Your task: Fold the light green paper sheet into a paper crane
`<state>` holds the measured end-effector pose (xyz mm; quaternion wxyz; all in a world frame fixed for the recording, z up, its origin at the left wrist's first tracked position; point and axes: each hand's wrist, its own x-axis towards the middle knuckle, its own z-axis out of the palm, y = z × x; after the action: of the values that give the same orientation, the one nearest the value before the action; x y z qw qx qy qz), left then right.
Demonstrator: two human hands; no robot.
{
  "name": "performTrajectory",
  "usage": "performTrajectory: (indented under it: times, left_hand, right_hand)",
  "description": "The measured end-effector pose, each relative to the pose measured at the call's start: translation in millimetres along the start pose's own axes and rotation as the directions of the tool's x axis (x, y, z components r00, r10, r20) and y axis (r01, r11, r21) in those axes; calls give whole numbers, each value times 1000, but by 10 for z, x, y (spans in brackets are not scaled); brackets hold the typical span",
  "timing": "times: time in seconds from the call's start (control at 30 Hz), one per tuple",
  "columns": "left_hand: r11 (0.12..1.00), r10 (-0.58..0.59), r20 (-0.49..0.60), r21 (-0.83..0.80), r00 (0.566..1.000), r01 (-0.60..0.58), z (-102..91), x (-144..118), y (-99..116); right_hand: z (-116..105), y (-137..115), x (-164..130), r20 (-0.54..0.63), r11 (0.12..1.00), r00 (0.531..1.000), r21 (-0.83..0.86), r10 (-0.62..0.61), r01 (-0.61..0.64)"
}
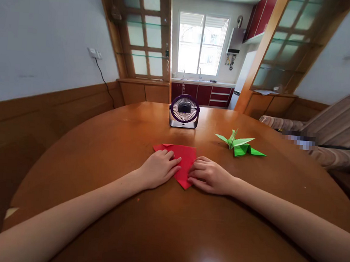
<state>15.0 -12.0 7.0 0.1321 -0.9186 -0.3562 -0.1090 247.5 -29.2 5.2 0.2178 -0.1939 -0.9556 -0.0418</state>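
In the head camera's view, a sheet of red paper, already folded, lies flat at the centre of a brown wooden worktop, with one pointed corner aimed at six o'clock, toward the person, and a small folded edge at eleven o'clock. The left hand rests on the paper's nine o'clock side, its fingers slightly spread. The right hand sits at the three-to-four o'clock edge, its fingers curled and close together; whether they pinch that edge cannot be told. Beyond the paper, at twelve o'clock, stands a small dark fan; at two o'clock sits a green folded-paper figure. The step in hand appears to be shaping a fold. Doing it well likely calls for the left fingers to anchor the sheet lightly, the right fingers to line up the edges before pressing, and a firm stroke working outward to the six o'clock point, where a skewed crease would show most.
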Motion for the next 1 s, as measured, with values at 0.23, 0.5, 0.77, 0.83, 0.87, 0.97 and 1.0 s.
performTrajectory:
  times: [0.23, 0.5, 0.77, 0.83, 0.87, 0.97, 1.0]
  left_hand:
    - [968, -36, -55, -248, 998, 22, -99, -13, 61]
    - [889, -84, -70, -456, 994, 43, -84, -28, -484]
    - [814, 5, -48, -580, 999, -32, -64, -250, -584]
    - [782, 18, -32, -623, 999, -34, -59, -297, -626]
    - [772, 29, -22, -634, 999, -36, -53, -312, -648]
    - [774, 47, -15, -632, 999, -46, -32, -330, -686]
    - [779, 50, -21, -625, 999, -52, -26, -329, -684]
  right_hand:
    - [-38, 174, -149, -88, 995, 992, -41, 87, -91]
    - [-129, 349, -339, -10, 976, 994, 188, 112, -109]
    - [-188, 375, -409, 63, 949, 992, 292, 107, -121]
    - [-200, 368, -408, 75, 964, 995, 249, 73, -90]
    - [-206, 364, -405, 79, 970, 995, 229, 62, -78]
    - [-219, 352, -401, 85, 977, 995, 202, 50, -66]
    - [-218, 351, -401, 82, 977, 995, 202, 50, -66]
